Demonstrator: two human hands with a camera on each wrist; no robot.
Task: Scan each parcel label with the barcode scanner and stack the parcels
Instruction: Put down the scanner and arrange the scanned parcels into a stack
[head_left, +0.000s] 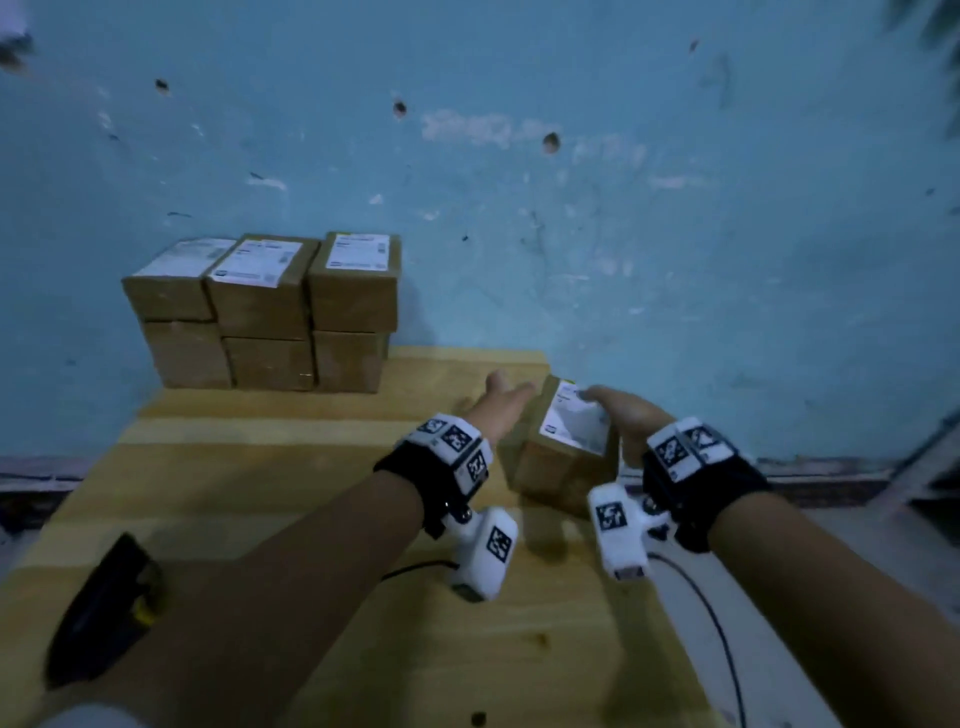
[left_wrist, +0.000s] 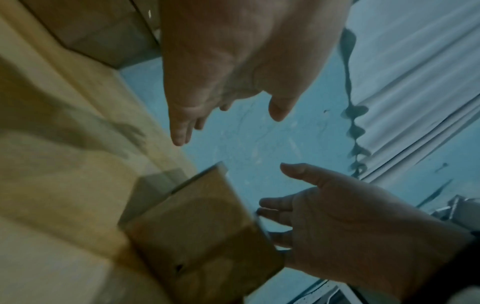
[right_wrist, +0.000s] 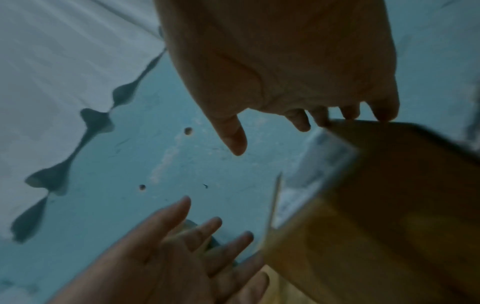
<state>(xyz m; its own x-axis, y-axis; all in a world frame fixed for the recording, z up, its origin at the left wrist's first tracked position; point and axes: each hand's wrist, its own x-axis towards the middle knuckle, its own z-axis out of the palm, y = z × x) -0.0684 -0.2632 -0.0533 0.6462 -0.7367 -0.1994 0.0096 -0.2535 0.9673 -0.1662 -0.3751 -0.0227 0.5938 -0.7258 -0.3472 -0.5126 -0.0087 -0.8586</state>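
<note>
A single parcel (head_left: 563, 457) was found tilted near the right edge of the wooden table (head_left: 291, 467), label (head_left: 576, 423) uppermost. The right hand (head_left: 631, 418) was laid against its right side, fingers nearly straight, not clasped round it. The left hand (head_left: 498, 402) was spread wide just beside it, holding nothing. A stack of six parcels (head_left: 265, 312) was noted at the back left, and the barcode scanner (head_left: 104, 603) at the near left.

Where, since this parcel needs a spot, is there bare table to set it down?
Bare table runs between the stack of parcels and the scanner, and from the stack's right side to the loose parcel. Crowded: the far right, where the left hand and right hand flank that parcel, and the cable nearer.
</note>
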